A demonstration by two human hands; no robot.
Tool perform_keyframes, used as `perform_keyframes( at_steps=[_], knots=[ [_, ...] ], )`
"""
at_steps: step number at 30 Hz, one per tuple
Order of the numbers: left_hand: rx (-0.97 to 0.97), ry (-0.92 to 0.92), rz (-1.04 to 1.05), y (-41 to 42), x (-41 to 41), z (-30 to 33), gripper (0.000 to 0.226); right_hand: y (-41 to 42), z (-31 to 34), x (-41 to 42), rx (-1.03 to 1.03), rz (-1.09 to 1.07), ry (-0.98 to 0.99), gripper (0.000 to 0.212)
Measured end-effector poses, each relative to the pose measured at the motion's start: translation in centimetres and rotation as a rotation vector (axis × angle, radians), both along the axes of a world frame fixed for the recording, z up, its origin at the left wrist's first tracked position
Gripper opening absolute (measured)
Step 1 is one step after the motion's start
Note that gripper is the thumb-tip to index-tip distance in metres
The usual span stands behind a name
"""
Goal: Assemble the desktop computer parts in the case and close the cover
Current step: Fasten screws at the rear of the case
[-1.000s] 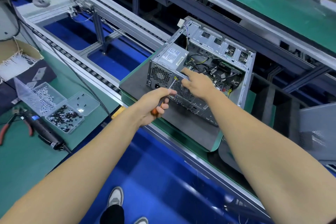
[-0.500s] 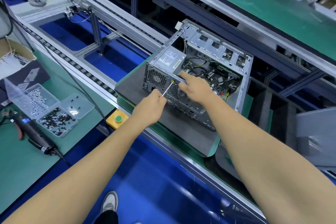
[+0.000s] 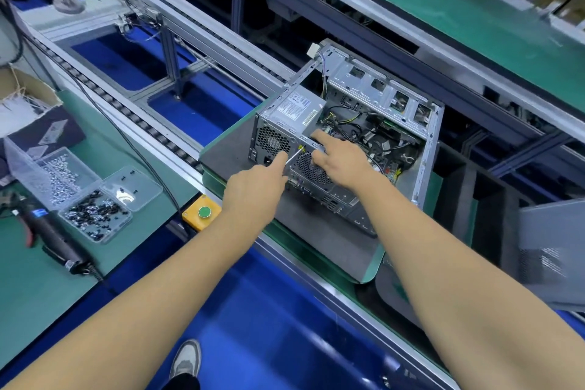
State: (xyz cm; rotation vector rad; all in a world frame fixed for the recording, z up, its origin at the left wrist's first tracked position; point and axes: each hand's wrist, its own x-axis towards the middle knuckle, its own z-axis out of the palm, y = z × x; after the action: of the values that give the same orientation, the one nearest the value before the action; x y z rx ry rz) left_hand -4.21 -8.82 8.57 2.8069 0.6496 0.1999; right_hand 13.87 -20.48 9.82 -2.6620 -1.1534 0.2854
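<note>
Aluminium conveyor rails cross the factory floor ahead of us, with a green-matted workbench at our left and blue flooring below. On the line sits a grey pallet, and on it the computer case lies with its open side up, so we look down onto cables and the motherboard. The power supply is seated in the case's near-left corner, its label facing up.

Our left hand is clenched around a screwdriver, whose thin metal shaft slants up to the rear panel just beside the power supply's vent; the handle is hidden inside our fist. Our right hand rests on the case's rear edge, index finger stretched forward and pressing at the power supply's corner, the other fingers loosely bent over the fan grille; it grasps nothing.

On the bench we see a clear divided screw tray holding silver and black screws, an electric screwdriver lying just beside it, and a cardboard box farther back. A yellow box with a green button sits at the conveyor's near edge. At far right a grey perforated panel leans.
</note>
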Motion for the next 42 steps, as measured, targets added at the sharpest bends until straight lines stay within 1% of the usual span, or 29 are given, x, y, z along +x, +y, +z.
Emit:
perform_keyframes(
  at_steps=[1,3,6,7,9,11,13,14,15,18,19,20,21,23,24,27,28,29,31,32,33,34,35,36,37,38,39,40,42],
  knots=[
    [-0.117,-0.059,0.042,-0.1,0.1,0.1,0.021,0.0,0.0,0.0,-0.003,0.000,-0.003,0.033],
    [-0.493,-0.088,0.084,0.2,0.1,0.4,0.024,-0.1,0.0,-0.2,-0.006,-0.002,-0.006,0.033],
    [-1.333,-0.097,0.072,1.1,-0.2,0.5,0.021,0.0,0.0,-0.2,-0.009,-0.002,-0.018,0.036],
    [-1.537,-0.127,0.106,1.2,-0.5,0.3,0.022,0.0,0.0,-0.2,-0.016,-0.002,-0.023,0.036],
    [-1.831,-0.179,0.226,0.8,-0.5,0.0,0.021,-0.1,-0.1,-0.1,-0.021,-0.005,-0.025,0.036],
    [-1.979,-0.174,0.285,0.1,-0.3,-0.2,0.014,-0.1,-0.2,0.0,-0.012,-0.012,-0.017,0.036],
    [-1.920,-0.159,0.238,-0.1,0.0,-0.1,0.016,-0.1,-0.2,0.0,-0.001,-0.017,-0.016,0.036],
    [-1.803,-0.137,0.189,0.1,0.0,0.1,0.017,-0.1,-0.3,0.1,-0.001,-0.014,-0.019,0.037],
    [-1.556,-0.093,0.131,0.5,0.2,0.3,0.018,-0.1,-0.4,0.1,-0.004,-0.011,-0.024,0.038],
    [-0.240,0.051,0.010,1.0,0.2,0.9,0.013,0.0,-0.4,0.1,-0.012,-0.013,-0.031,0.042],
    [0.047,0.054,0.006,0.4,0.2,1.4,0.023,0.0,-0.4,0.1,-0.014,-0.015,-0.032,0.042],
    [0.163,0.049,-0.014,-0.2,0.3,1.9,0.030,0.0,-0.3,0.1,-0.019,-0.014,-0.036,0.042],
    [0.144,0.028,-0.011,-0.5,0.4,2.1,0.028,0.0,-0.3,0.0,-0.024,-0.012,-0.038,0.042],
    [-0.102,-0.049,0.041,-0.2,0.5,2.0,0.022,0.0,-0.2,-0.1,-0.024,-0.010,-0.029,0.043],
    [-0.319,-0.040,0.023,0.4,0.7,1.9,0.020,0.1,-0.1,-0.1,-0.022,-0.009,-0.026,0.044],
    [-1.298,-0.111,0.089,1.8,0.6,1.1,0.017,0.0,-0.1,-0.1,-0.022,-0.006,-0.033,0.045],
    [-1.506,-0.158,0.138,1.9,0.3,0.8,0.015,0.0,-0.1,-0.1,-0.024,-0.004,-0.039,0.045],
    [-1.634,-0.190,0.183,1.8,0.0,0.6,0.014,0.0,-0.2,-0.1,-0.026,-0.003,-0.042,0.044],
    [-1.738,-0.232,0.242,1.3,-0.1,0.0,0.012,0.1,-0.1,-0.1,-0.031,-0.005,-0.037,0.043],
    [-1.684,-0.258,0.241,0.8,0.0,-0.1,0.010,0.1,-0.1,-0.1,-0.033,-0.010,-0.035,0.043],
    [-1.506,-0.283,0.232,0.4,0.0,-0.2,0.007,0.2,-0.1,-0.1,-0.035,-0.014,-0.033,0.042],
    [-1.167,-0.285,0.200,0.0,0.1,-0.1,0.004,0.1,-0.1,-0.2,-0.035,-0.018,-0.030,0.042],
    [-0.714,-0.242,0.150,-0.3,0.1,0.0,0.004,0.1,0.0,-0.2,-0.033,-0.022,-0.027,0.042],
    [-0.290,-0.164,0.096,-1.0,-0.1,0.0,0.016,0.0,0.0,-0.2,-0.032,-0.023,-0.027,0.041],
    [-0.001,-0.118,0.069,-1.5,-0.3,0.0,0.032,0.0,0.0,-0.3,-0.030,-0.020,-0.029,0.041],
    [0.134,-0.099,0.037,-1.8,-0.5,0.3,0.043,0.0,0.1,-0.3,-0.029,-0.014,-0.031,0.042],
    [0.170,-0.088,0.017,-1.8,-0.5,0.5,0.044,0.1,0.1,-0.4,-0.027,-0.011,-0.033,0.045],
    [0.117,-0.108,0.025,-1.5,-0.4,0.5,0.032,0.1,0.2,-0.4,-0.026,-0.012,-0.033,0.047],
    [-0.152,-0.199,0.097,-0.5,-0.2,0.6,0.008,0.0,0.3,-0.4,-0.025,-0.013,-0.031,0.049]
  ],
)
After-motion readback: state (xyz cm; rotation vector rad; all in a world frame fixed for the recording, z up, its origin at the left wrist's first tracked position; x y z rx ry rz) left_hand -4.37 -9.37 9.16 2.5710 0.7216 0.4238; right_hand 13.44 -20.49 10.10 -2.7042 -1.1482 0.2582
